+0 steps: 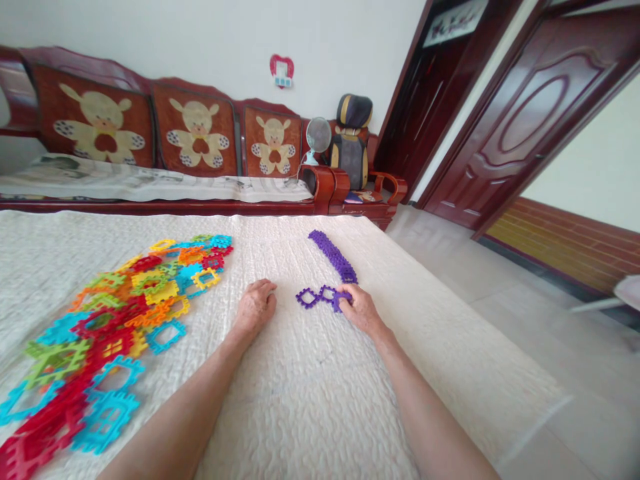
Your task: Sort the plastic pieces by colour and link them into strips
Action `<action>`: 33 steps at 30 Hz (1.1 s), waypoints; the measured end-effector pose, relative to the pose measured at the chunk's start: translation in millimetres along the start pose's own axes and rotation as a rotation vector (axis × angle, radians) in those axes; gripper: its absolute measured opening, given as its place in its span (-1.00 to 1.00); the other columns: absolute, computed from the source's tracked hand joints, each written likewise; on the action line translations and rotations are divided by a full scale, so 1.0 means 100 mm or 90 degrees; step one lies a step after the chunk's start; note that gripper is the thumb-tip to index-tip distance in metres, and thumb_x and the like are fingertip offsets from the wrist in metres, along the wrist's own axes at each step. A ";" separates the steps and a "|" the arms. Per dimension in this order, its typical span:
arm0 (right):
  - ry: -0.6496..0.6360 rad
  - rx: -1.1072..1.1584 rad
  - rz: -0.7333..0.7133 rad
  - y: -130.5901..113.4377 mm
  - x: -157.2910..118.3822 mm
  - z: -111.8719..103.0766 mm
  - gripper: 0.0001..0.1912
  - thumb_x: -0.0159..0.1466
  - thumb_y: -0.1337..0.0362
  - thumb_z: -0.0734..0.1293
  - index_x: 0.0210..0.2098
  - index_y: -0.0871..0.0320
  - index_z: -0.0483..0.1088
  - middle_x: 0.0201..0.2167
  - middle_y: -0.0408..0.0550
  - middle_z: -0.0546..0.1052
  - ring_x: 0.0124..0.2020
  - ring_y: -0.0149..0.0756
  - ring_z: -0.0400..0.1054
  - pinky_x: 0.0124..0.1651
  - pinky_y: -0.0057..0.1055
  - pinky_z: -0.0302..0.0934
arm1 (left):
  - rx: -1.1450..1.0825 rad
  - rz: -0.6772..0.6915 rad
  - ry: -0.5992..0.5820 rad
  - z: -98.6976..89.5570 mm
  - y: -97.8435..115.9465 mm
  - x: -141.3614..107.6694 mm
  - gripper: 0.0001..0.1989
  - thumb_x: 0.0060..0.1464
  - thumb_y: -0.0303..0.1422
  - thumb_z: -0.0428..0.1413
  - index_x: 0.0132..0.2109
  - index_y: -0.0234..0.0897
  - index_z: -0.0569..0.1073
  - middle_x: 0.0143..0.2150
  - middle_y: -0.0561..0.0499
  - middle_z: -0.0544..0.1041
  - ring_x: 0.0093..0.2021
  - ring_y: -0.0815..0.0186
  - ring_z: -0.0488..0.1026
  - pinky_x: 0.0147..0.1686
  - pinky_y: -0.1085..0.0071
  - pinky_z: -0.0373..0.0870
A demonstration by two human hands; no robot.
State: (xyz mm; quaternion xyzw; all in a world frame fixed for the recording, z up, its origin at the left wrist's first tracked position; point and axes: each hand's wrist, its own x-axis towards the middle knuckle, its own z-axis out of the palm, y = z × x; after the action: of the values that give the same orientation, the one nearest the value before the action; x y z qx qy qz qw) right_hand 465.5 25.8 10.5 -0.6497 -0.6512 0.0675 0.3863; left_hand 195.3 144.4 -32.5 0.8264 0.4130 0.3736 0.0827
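Note:
My right hand (pixel 359 308) pinches a purple plastic piece (pixel 341 301) at the right end of a few small purple pieces. Left of it, touching in a row on the quilted cloth, are purple square frames (pixel 307 298) with open middles. Just beyond my right hand lies a long purple strip (pixel 333 255) of overlapping pieces, slanting away to the left. My left hand (pixel 257 307) rests on the cloth with its fingers curled under; whether anything is inside them is hidden.
A large pile of red, blue, yellow, green and orange notched pieces (pixel 150 293) spreads over the left side of the cloth-covered table (pixel 300 387). Behind stand a wooden sofa with bear cushions (pixel 197 130), a small fan (pixel 318 135) and a chair (pixel 350 157).

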 end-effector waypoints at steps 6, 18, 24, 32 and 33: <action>-0.097 -0.010 -0.050 0.06 -0.10 -0.13 -0.46 -0.01 0.41 0.29 0.00 0.14 0.35 -0.01 0.06 0.43 0.05 -0.14 0.31 0.14 -0.16 0.18 | 0.011 0.010 0.007 0.00 -0.01 0.01 -0.70 0.04 -0.45 -0.06 -0.17 -0.31 0.53 -0.10 -0.13 0.56 -0.08 0.18 0.48 0.03 0.23 0.38; 0.121 0.003 0.065 0.29 -0.05 -0.11 -0.50 0.07 0.24 0.34 0.03 0.11 0.33 -0.08 0.03 0.47 -0.11 -0.18 0.39 -0.01 -0.19 0.29 | 0.017 0.006 0.013 0.02 -0.02 0.00 -0.71 0.03 -0.43 -0.06 -0.20 -0.27 0.53 -0.10 -0.13 0.56 -0.09 0.17 0.48 0.03 0.21 0.39; 0.228 -0.061 0.122 0.45 0.11 0.02 -0.47 0.06 0.14 0.34 0.01 0.18 0.34 -0.11 0.09 0.43 -0.08 -0.09 0.35 0.06 -0.10 0.23 | 0.009 0.008 0.010 0.02 -0.03 0.01 -0.71 0.02 -0.43 -0.07 -0.20 -0.27 0.52 -0.11 -0.13 0.56 -0.08 0.16 0.48 0.03 0.20 0.39; 0.274 -0.102 0.147 0.38 0.21 0.18 -0.53 0.09 0.12 0.33 -0.03 0.16 0.34 -0.14 0.11 0.41 -0.06 -0.04 0.28 0.07 -0.07 0.19 | 0.011 0.002 0.006 0.02 -0.03 0.01 -0.71 0.03 -0.41 -0.07 -0.21 -0.26 0.53 -0.11 -0.12 0.56 -0.08 0.16 0.48 0.02 0.21 0.40; 0.279 -0.107 0.148 0.39 0.21 0.20 -0.54 0.09 0.12 0.34 -0.04 0.15 0.34 -0.15 0.10 0.40 -0.07 -0.05 0.28 0.06 -0.08 0.20 | 0.013 0.001 0.007 0.02 -0.03 0.01 -0.71 0.03 -0.41 -0.07 -0.21 -0.26 0.53 -0.11 -0.11 0.56 -0.08 0.17 0.48 0.03 0.21 0.40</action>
State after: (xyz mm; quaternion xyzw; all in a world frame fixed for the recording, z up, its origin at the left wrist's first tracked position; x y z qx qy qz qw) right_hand 487.9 58.2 -17.8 -0.7492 -0.4762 -0.0853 0.4524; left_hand 195.1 147.2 -34.5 0.8257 0.4164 0.3738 0.0716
